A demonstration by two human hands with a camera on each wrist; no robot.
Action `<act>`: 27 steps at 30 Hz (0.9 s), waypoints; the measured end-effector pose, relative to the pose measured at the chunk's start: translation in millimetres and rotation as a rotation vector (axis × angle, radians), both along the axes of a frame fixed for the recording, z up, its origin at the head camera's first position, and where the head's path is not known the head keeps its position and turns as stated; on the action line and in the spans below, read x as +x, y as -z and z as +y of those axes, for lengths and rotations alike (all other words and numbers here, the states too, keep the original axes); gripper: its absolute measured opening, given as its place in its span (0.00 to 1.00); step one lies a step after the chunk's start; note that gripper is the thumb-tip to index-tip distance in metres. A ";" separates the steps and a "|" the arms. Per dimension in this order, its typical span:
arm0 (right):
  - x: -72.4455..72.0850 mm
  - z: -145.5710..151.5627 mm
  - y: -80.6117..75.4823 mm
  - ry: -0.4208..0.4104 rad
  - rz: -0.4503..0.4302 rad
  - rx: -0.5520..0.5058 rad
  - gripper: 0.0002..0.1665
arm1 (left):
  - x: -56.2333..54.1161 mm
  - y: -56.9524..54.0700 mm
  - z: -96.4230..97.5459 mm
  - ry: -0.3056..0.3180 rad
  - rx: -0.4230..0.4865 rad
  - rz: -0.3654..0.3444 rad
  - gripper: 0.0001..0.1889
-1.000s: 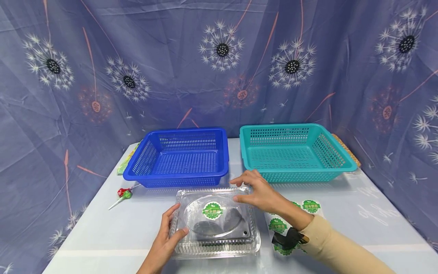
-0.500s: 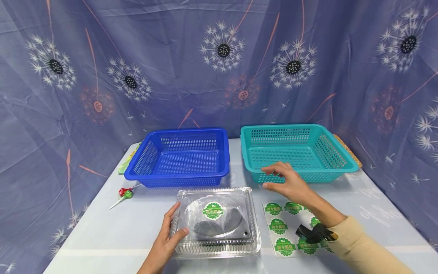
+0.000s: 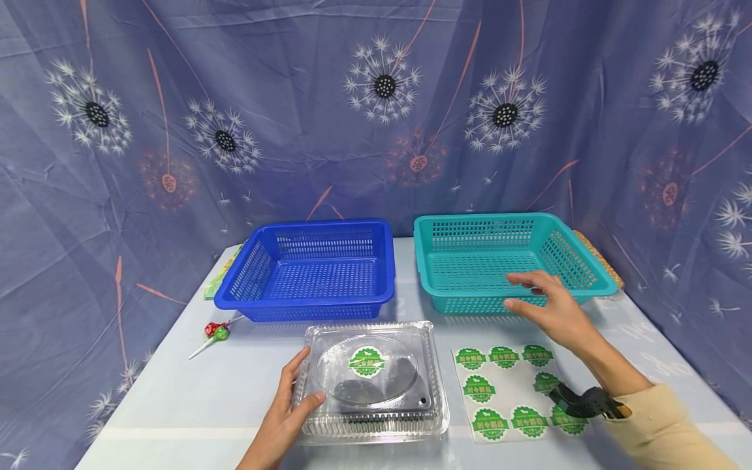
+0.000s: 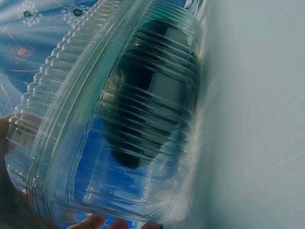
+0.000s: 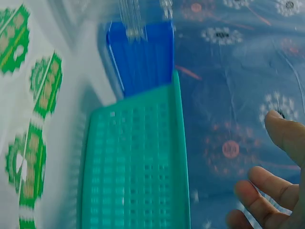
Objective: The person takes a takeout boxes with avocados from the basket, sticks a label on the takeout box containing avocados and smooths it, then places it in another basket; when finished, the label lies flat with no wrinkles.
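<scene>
A clear ribbed plastic clamshell box (image 3: 376,427) lies on the table, lid down, with a round green-and-white sticker (image 3: 367,361) on top. Through its wall shows a dark, rounded object (image 4: 138,90). My left hand (image 3: 283,414) grips the box's left side, thumb on the lid and fingers along the edge. My right hand (image 3: 555,310) hovers with fingers and thumb spread, nothing between them, overlapping the front rim of the teal basket in the head view. Below it lies a white sheet (image 3: 510,386) of green stickers, with one bare spot in its middle row.
A blue basket (image 3: 302,304) stands behind the box, a teal basket (image 3: 470,304) to its right. Two lollipops, one red (image 3: 213,328) and one green (image 3: 220,333), lie at the left. A green-yellow packet (image 3: 217,281) pokes out beside the blue basket. A patterned curtain hangs behind.
My right hand has moved from over the box to the right, across the sticker sheet toward the teal basket, uncovering the sheet. My left hand and the box have stayed put.
</scene>
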State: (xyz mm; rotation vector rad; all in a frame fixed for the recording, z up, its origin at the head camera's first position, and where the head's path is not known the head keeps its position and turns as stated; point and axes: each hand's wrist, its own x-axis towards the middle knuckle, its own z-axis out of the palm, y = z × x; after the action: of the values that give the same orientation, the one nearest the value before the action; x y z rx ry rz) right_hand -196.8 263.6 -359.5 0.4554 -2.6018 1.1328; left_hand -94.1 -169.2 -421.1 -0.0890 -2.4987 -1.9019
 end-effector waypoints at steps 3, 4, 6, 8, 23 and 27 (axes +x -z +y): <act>1.7 12.6 -1.5 0.047 0.021 -0.003 0.28 | -0.2 -0.1 0.0 0.001 0.001 -0.002 0.37; 2.2 16.6 -1.7 0.064 0.027 0.000 0.28 | -0.3 -0.2 0.0 0.002 0.000 -0.004 0.37; 2.7 24.3 -1.6 0.100 0.030 -0.004 0.29 | -0.5 -0.3 0.1 0.002 -0.002 -0.006 0.37; 2.8 31.9 -1.1 0.136 0.037 -0.004 0.30 | -0.6 -0.3 0.3 0.002 -0.003 -0.009 0.37; -1.9 80.6 4.1 0.328 0.024 0.014 0.36 | -1.1 -0.3 0.4 0.006 0.014 -0.007 0.37; -5.8 91.0 7.9 0.355 0.014 0.017 0.38 | -1.2 -0.1 0.4 0.008 0.015 -0.008 0.37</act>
State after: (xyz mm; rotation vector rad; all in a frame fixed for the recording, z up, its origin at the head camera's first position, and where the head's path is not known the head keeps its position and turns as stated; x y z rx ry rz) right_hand -202.6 354.6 -367.4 -0.0005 -2.5457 0.9818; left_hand -95.3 -168.8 -421.0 -0.0911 -2.4924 -1.9274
